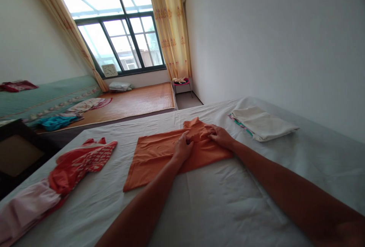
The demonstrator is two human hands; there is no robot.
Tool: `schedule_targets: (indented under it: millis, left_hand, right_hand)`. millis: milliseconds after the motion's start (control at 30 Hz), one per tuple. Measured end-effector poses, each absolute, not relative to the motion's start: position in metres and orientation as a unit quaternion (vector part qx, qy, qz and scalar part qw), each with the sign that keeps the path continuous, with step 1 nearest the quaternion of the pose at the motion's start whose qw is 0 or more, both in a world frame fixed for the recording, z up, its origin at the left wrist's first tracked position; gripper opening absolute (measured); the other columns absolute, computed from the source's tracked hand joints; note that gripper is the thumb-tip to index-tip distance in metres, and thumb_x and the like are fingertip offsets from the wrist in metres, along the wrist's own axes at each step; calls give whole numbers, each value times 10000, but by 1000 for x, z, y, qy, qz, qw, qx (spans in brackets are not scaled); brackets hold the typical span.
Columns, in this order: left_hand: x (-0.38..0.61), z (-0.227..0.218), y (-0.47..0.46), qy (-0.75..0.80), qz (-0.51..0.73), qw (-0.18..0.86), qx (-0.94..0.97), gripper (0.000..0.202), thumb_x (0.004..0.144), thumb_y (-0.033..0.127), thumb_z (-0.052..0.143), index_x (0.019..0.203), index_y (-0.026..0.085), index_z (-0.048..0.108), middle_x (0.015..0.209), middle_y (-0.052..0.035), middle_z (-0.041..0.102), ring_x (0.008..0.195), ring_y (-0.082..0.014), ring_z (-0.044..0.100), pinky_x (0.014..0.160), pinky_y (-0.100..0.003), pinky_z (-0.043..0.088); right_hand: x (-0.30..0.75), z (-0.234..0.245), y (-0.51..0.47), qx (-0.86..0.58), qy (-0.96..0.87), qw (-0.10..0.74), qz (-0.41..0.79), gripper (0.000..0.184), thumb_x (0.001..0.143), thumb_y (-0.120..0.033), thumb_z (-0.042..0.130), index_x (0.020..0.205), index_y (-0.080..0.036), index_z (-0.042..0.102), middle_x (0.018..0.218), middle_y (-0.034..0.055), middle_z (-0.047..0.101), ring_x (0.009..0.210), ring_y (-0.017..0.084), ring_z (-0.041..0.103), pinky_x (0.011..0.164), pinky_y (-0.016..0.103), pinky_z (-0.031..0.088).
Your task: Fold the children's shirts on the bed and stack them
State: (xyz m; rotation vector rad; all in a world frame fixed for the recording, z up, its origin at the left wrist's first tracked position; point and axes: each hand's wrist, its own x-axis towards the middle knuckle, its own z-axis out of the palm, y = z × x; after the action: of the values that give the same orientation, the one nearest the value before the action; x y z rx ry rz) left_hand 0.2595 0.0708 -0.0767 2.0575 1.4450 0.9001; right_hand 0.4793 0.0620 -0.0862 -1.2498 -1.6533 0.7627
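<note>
An orange shirt [159,148] lies partly folded on the white-sheeted bed [205,201], its far right part bunched up. Both of my hands are on that bunched part. My left hand [183,146] pinches the cloth near the shirt's middle, thumb against the fingers. A little further right, my right hand [221,136] grips another bit of the same fabric with curled fingers. Between the two hands the cloth is wrinkled, and a short flap sticks out beyond them. Some fingertips are hidden in the folds.
Left of the shirt lie a crumpled red patterned garment [82,159] and a pale pink one [28,209]. A folded cream cloth [264,123] rests at the right, near the wall. Beyond are a second bed [142,96] and a small stool [181,83].
</note>
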Motion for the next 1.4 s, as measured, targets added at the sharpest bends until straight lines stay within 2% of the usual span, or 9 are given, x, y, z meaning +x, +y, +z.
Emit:
schedule_targets:
  millis: [100, 200, 367, 467, 667, 833, 967, 1167, 1400]
  left_hand:
    - [256, -79, 71, 485, 391, 307, 720, 549, 700, 45, 589, 1227, 189, 528, 898, -12, 697, 814, -143, 648, 747, -255, 500]
    - [250, -78, 69, 464, 396, 334, 718, 483, 643, -46, 531, 1057, 185, 624, 885, -9, 703, 822, -138, 650, 727, -238, 505]
    - [247, -77, 62, 398, 343, 244, 815, 380, 629, -70, 470, 735, 208, 706, 797, 3, 701, 845, -160, 620, 809, -286, 479]
    - [248, -76, 57, 342, 324, 214, 856, 348, 641, -52, 475, 666, 212, 702, 735, 8, 689, 830, -167, 599, 829, -298, 463]
    - [247, -65, 48, 361, 390, 189, 826, 299, 762, 45, 458, 769, 217, 703, 884, -20, 686, 918, -171, 585, 879, -298, 451]
    - [243, -62, 42, 346, 268, 144, 887, 295, 758, 71, 481, 762, 251, 715, 881, -20, 687, 936, -203, 564, 884, -324, 438]
    - [242, -61, 41, 346, 230, 137, 899, 296, 756, 81, 474, 747, 249, 717, 873, -20, 689, 910, -202, 583, 878, -322, 432]
    - [241, -64, 46, 399, 229, 149, 875, 258, 771, 106, 472, 741, 233, 694, 819, -9, 687, 794, -176, 616, 793, -292, 437]
    - [243, -74, 55, 463, 243, 162, 837, 270, 836, 254, 546, 1097, 238, 616, 1011, -24, 651, 870, -168, 612, 792, -277, 458]
  right_hand:
    - [481, -86, 61, -490, -652, 472, 336, 522, 687, -115, 554, 1203, -193, 559, 971, 33, 722, 874, 178, 681, 762, 279, 547]
    - [481, -86, 61, -458, -645, 490, 367, 518, 672, -116, 518, 1182, -187, 575, 902, 14, 738, 838, 176, 690, 745, 276, 545]
    - [488, -94, 65, -485, -649, 463, 360, 346, 635, -87, 492, 922, -168, 666, 726, -1, 734, 717, 162, 692, 701, 254, 533]
    - [497, -93, 65, -533, -644, 454, 309, 361, 634, -44, 469, 901, -177, 673, 711, -7, 729, 720, 154, 689, 720, 251, 524]
    - [484, -72, 52, -572, -679, 448, 108, 327, 790, -85, 447, 953, -230, 690, 927, 21, 719, 892, 173, 649, 851, 289, 479]
    - [452, -73, 41, -554, -765, 322, 65, 219, 859, -186, 504, 1010, -211, 660, 1064, 66, 679, 1029, 213, 563, 916, 348, 433]
    - [456, -78, 41, -611, -752, 245, 29, 117, 867, -286, 556, 883, -201, 635, 997, 80, 669, 990, 231, 538, 831, 351, 428]
    - [475, -74, 45, -621, -731, 274, 67, 136, 893, -333, 514, 901, -231, 604, 836, 31, 676, 779, 181, 606, 697, 272, 413]
    - [479, -77, 45, -563, -761, 306, 101, 176, 905, -331, 470, 914, -233, 616, 808, 12, 679, 747, 175, 625, 704, 262, 450]
